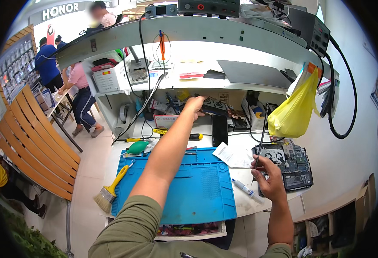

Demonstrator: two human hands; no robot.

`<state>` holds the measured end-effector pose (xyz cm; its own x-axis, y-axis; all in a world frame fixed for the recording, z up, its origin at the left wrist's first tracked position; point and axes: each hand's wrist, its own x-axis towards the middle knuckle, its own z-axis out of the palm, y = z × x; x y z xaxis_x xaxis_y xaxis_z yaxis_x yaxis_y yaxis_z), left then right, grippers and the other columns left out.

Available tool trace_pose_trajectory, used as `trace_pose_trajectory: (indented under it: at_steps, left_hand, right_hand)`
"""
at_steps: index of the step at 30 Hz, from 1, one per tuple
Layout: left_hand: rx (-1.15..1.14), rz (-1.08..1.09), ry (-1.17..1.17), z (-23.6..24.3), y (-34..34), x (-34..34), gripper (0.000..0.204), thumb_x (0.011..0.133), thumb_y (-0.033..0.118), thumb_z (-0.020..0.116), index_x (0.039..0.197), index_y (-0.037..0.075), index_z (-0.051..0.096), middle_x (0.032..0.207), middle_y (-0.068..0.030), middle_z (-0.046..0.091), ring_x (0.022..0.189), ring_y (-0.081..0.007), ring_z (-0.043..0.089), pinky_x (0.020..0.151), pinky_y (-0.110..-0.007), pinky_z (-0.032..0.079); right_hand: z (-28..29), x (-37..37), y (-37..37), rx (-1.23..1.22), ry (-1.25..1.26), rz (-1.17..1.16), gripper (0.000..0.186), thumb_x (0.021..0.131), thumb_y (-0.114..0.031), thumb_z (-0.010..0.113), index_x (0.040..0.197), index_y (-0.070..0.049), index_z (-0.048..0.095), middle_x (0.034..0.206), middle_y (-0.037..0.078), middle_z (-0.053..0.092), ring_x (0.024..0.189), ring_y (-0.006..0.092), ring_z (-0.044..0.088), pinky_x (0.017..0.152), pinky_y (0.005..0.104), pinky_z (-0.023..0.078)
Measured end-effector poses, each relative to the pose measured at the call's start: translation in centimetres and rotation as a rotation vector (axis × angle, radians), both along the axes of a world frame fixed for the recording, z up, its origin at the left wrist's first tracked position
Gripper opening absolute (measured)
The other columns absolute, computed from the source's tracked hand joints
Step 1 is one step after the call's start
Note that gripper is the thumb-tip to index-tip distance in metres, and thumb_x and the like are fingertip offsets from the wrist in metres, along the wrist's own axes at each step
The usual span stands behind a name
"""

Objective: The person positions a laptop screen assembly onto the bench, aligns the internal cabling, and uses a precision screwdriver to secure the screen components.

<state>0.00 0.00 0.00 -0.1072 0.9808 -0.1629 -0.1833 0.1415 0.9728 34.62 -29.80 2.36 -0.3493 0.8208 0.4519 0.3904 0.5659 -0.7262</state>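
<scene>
My left hand [193,107] is stretched forward into the lower shelf compartment. Its fingers curl at the end of a dark flat part [217,104] among loose parts, and what they grip is partly hidden. My right hand [268,177] is closed on a long thin dark tool [261,138], held nearly upright with its tip down. Just beyond that hand lies an opened laptop [297,162], its circuit board and black battery showing. A blue repair mat [189,189] lies under my left arm. Close to my right wrist is a clear syringe-like tube [245,189].
A yellow-handled brush [111,189] and a green air blower [137,147] lie at the mat's left. Behind the mat is a black phone [219,130], with a white paper [233,155] in front of it. A yellow bag [294,107] hangs at right. Cables droop from the shelf. People stand far left.
</scene>
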Motion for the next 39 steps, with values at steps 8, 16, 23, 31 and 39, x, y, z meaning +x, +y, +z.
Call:
trace_pose_trajectory:
  at_steps: [8,16,23,31,39]
  left_hand:
    - [0.082,0.065,0.19,1.9,-5.3,-2.1,0.075,0.094,0.043,0.086,0.142,-0.01,0.063,0.14,-0.0272,0.067,0.118,-0.0475,0.07,0.093,-0.057,0.064]
    - [0.397,-0.432,0.45,1.9,-22.2,-5.1,0.066,0.095,0.034,0.089,0.145,-0.003,0.067,0.13,-0.0162,0.077,0.112,-0.0212,0.074,0.101,-0.04,0.06]
    - [0.204,-0.387,0.008,-0.6,-39.6,-3.3,0.041,0.098,0.019,0.088,0.129,-0.004,0.074,0.12,-0.0165,0.079,0.107,-0.0249,0.079,0.095,-0.038,0.065]
    - [0.134,0.046,-0.084,-5.9,-42.3,-5.6,0.029,0.104,0.021,0.081,0.111,-0.007,0.078,0.099,-0.0187,0.081,0.088,-0.0262,0.082,0.077,-0.035,0.069]
    - [0.078,0.174,-0.166,-6.2,-41.5,-8.0,0.025,0.105,0.02,0.08,0.108,-0.005,0.076,0.1,-0.0173,0.08,0.088,-0.0247,0.082,0.074,-0.031,0.069]
  right_hand:
    - [1.1,-1.2,-2.6,0.08,-0.028,-0.103,0.043,0.097,-0.005,0.082,0.138,0.0,0.069,0.115,0.015,0.075,0.098,0.0239,0.075,0.084,0.0346,0.062]
    - [0.4,-3.7,-4.8,0.227,-0.096,-0.076,0.04,0.092,-0.005,0.084,0.13,0.001,0.074,0.109,0.017,0.075,0.093,0.0322,0.076,0.082,0.0391,0.061]
    - [-2.5,-12.0,-7.0,0.244,-0.165,0.094,0.041,0.091,-0.009,0.083,0.13,-0.004,0.072,0.107,0.016,0.071,0.094,0.0361,0.073,0.08,0.044,0.061]
    - [-4.9,-15.2,-9.9,0.426,-0.237,0.052,0.072,0.092,-0.018,0.084,0.156,-0.002,0.057,0.149,0.023,0.06,0.141,0.0446,0.056,0.12,0.0509,0.048]
    - [-10.0,-11.3,-9.5,-0.342,0.626,-0.154,0.061,0.101,-0.015,0.082,0.151,0.009,0.054,0.139,0.022,0.065,0.129,0.0292,0.067,0.112,0.0407,0.056]
